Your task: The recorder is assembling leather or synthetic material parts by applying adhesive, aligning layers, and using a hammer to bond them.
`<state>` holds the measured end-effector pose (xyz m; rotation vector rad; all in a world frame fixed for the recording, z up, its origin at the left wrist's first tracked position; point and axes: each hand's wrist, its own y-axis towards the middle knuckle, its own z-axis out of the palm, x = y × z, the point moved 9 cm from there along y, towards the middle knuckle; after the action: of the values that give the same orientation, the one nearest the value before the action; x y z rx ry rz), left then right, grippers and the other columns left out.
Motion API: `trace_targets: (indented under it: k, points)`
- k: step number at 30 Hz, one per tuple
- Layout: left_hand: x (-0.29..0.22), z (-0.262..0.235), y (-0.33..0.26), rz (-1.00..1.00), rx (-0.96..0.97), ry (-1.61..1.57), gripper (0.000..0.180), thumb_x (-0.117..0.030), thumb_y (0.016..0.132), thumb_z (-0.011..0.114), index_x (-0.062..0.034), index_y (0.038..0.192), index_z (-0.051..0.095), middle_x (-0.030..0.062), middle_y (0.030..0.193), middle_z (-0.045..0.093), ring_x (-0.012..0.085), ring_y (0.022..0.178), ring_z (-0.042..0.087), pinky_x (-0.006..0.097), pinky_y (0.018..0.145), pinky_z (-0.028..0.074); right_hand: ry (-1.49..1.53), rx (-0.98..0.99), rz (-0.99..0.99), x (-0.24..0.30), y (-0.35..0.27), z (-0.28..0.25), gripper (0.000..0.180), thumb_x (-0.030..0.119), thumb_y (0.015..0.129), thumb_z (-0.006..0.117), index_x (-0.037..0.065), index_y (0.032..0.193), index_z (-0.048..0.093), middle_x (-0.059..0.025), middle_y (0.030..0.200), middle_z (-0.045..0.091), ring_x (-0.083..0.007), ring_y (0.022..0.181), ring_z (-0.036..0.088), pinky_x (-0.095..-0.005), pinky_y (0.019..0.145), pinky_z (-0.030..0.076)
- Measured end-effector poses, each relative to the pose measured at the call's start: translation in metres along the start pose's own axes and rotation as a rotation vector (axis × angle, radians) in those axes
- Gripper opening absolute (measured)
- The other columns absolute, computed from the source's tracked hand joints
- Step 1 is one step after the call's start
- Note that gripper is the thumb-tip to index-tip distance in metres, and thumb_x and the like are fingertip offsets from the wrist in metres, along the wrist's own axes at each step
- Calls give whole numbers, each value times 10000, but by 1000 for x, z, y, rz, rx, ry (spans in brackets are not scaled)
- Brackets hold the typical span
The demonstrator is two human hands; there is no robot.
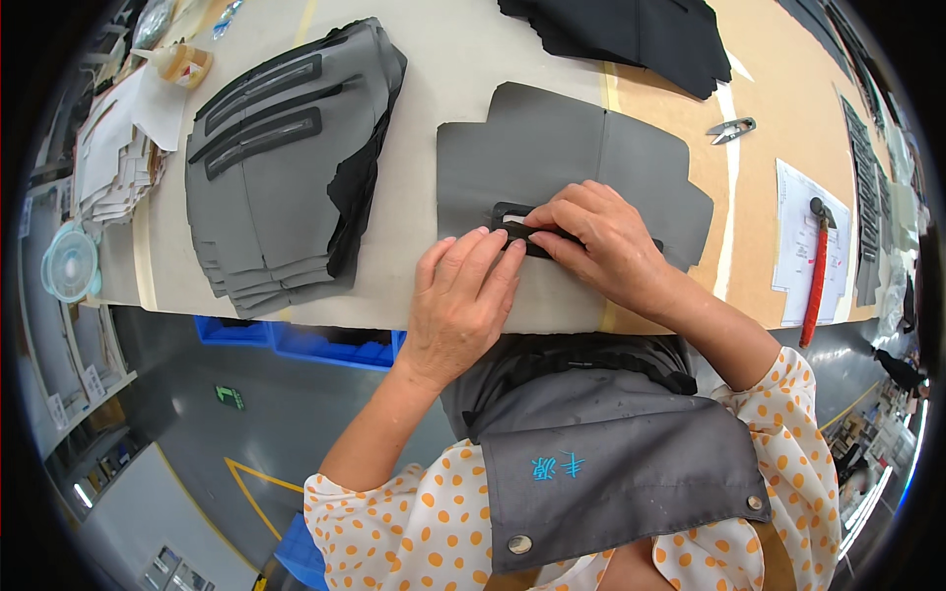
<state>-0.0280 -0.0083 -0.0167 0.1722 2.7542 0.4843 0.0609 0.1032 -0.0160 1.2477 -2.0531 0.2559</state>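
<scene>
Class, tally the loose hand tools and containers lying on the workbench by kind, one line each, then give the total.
Thread snips: 1
Red-handled hammer: 1
Glue bottle: 1
Clear round lidded tub: 1
Total: 4

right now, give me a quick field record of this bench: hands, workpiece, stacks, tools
left hand: left hand flat on the table edge, fingertips at the black strip
right hand: right hand pressing the strip onto the grey panel
stack: pile of grey panels with black strips, to the left
dark pieces: black fabric pile at the far edge
tools: thread snips; red-handled hammer on a paper sheet
other: glue bottle far left
</scene>
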Motion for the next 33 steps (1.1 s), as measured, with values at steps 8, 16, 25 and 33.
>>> trace_targets:
  k: [8,16,25,33]
  points:
    - [1,0,0,-6,38,5,389,-149,886,726,-65,1263,680,56,1294,630,230,1222,573,409,1051,395,-12,-58,-94,3,-3,2,219,38,806,753,72,1022,752,-45,924,642,-243,849,606,-364,773,484]
    - [2,-1,2,-23,26,-5,392,-138,884,721,-61,1266,677,59,1277,647,237,1206,596,409,1032,407,-35,-76,-209,8,-4,0,323,23,784,786,82,1100,761,-39,898,619,-215,766,574,-358,675,474]
    - [4,1,1,-29,60,-19,402,-162,895,728,-55,1278,672,59,1294,637,231,1216,593,400,1027,414,18,-88,-199,6,-5,-1,289,10,792,780,48,1073,723,-73,921,629,-247,820,617,-371,710,511]
    - [4,-1,3,-19,80,-11,417,-173,896,731,-52,1290,667,63,1296,634,231,1213,594,398,1026,414,59,-59,-84,4,-2,-2,221,44,793,778,37,999,697,-79,899,621,-276,837,614,-394,755,513]
